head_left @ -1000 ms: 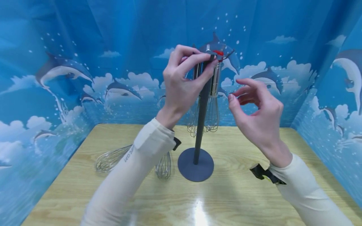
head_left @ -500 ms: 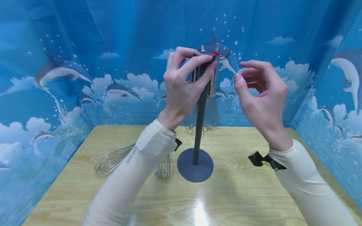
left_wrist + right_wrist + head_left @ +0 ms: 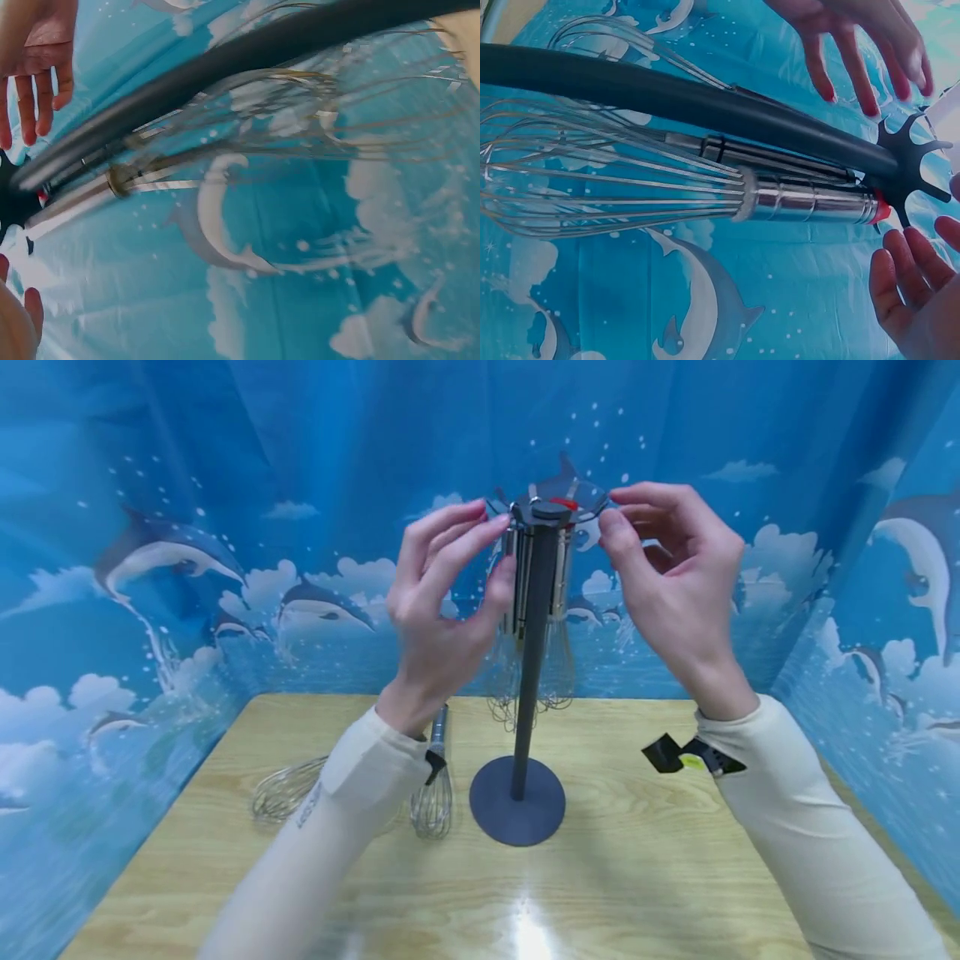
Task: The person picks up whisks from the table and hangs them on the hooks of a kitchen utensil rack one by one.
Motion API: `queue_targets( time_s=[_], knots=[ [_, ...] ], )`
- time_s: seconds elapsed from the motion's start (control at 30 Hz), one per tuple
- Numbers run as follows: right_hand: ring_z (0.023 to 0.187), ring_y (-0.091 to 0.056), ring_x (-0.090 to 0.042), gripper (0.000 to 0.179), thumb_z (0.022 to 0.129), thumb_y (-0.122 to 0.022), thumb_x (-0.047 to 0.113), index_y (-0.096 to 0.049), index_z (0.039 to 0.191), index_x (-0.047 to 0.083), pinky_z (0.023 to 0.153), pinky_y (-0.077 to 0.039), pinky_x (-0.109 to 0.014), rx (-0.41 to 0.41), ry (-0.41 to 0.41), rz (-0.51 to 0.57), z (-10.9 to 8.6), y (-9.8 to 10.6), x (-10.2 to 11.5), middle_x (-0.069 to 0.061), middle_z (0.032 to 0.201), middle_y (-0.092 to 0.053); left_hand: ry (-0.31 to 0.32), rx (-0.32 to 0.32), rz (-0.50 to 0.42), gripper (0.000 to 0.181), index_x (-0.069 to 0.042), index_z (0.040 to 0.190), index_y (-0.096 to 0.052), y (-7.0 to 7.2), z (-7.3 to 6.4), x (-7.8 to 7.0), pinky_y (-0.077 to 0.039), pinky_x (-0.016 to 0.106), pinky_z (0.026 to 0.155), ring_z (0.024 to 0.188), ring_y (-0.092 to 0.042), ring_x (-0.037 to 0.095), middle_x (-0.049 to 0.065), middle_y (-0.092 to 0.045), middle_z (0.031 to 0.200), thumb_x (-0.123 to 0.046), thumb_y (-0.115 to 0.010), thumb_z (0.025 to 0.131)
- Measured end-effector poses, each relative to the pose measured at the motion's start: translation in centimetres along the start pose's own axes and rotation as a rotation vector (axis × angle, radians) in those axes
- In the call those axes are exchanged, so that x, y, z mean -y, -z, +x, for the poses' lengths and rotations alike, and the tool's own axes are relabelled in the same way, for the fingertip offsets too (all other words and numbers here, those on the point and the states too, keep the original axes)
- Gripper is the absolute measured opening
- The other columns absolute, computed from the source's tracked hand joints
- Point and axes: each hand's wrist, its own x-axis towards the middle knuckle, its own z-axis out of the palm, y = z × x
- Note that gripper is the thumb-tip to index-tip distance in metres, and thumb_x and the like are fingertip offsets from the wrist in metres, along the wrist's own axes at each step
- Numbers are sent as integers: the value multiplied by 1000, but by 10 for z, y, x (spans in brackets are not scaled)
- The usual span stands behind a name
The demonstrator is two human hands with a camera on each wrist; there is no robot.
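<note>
Stand (image 3: 533,652): black, upright on the wooden table (image 3: 615,885), its round base (image 3: 517,828) lying flat.
Long axis: straight up the pole to the star-shaped hook ring (image 3: 909,161), whose arms reach outward at the top.
Left hand (image 3: 450,589): left of the hook ring, fingers spread and slightly bent, thumb apart, pinching nothing. From these fingers the ring lies to the right, just beside the tips; whether they touch cannot be told.
Right hand (image 3: 678,568): right of the hook ring, fingers lightly bent, thumb apart, pinching nothing visible. From them the ring lies to the left, close by the hook ends; contact is unclear here too.
Nearer hand: neither clearly; each is close to its own side of the ring.
Hanging whisks: at least two, wires downward. A red-ended whisk (image 3: 814,199) hangs on the right of the pole, a darker-handled whisk (image 3: 780,159) behind it.
Table whisks: a near whisk (image 3: 432,806) lies left of the base; a far whisk (image 3: 285,789), partly hidden by the left sleeve (image 3: 322,852), lies farther left.
</note>
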Motion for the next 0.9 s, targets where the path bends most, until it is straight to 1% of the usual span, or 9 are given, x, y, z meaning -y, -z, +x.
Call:
queue_targets(
  time_s=[0.1,0.2,0.27,0.4,0.5,0.57,0.63,0.8,0.9],
  knots=[
    [91,-69,-13,25,95,-68,10,-72,119,4,70,-54,-18,5,10,4,3,-3,2,14,105,-72,64,1,61,21,6,110,-73,16,-14,2,-58,35,98,109,-69,32,25,-67,116,-1,-68,90],
    [90,-69,-12,22,95,-69,10,-73,115,2,67,-53,-17,7,26,4,5,-6,3,15,103,-72,221,123,153,17,0,106,-76,37,-31,7,-56,33,93,103,-70,28,19,-72,109,-7,-68,93],
    [88,-69,-12,19,96,-69,10,-74,112,1,66,-53,-16,9,38,8,7,-7,2,15,101,-72,416,279,216,17,-5,107,-78,52,-44,11,-54,35,91,102,-69,25,13,-74,107,-13,-68,96],
    [83,-68,-11,17,97,-67,10,-75,108,-1,62,-51,-16,20,60,10,8,-8,0,17,97,-70,880,700,331,26,-15,121,-74,77,-67,19,-54,46,95,114,-65,26,7,-69,124,-26,-64,100],
    [83,-68,-11,19,98,-66,10,-74,108,-3,63,-53,-16,40,81,-6,8,-8,-1,20,98,-68,1083,965,363,36,-17,134,-66,90,-81,27,-53,53,102,125,-61,32,10,-63,138,-31,-59,102],
    [83,-68,-11,20,99,-64,11,-73,109,-5,65,-56,-17,56,99,-13,8,-8,-3,19,98,-68,1148,1063,364,41,-15,139,-62,96,-90,33,-52,55,104,129,-58,36,13,-59,144,-31,-57,102],
    [84,-69,-11,22,101,-62,12,-71,110,-7,68,-58,-18,69,107,-23,8,-8,-4,8,98,-70,1195,1124,366,44,-13,142,-59,101,-98,40,-52,56,103,132,-56,38,17,-56,147,-32,-55,102],
    [86,-72,-5,24,104,-59,13,-67,112,-8,72,-61,-21,78,94,-21,9,-9,-5,-18,106,-72,1259,1243,401,48,-11,145,-56,104,-120,53,-55,50,94,127,-58,38,22,-54,147,-37,-51,105],
    [88,-74,-6,22,104,-58,12,-67,113,-6,73,-61,-22,73,66,-3,9,-10,-5,-16,110,-72,1290,1271,385,50,-8,147,-54,101,-133,58,-57,47,93,123,-61,36,22,-57,144,-34,-55,104]
  ],
)
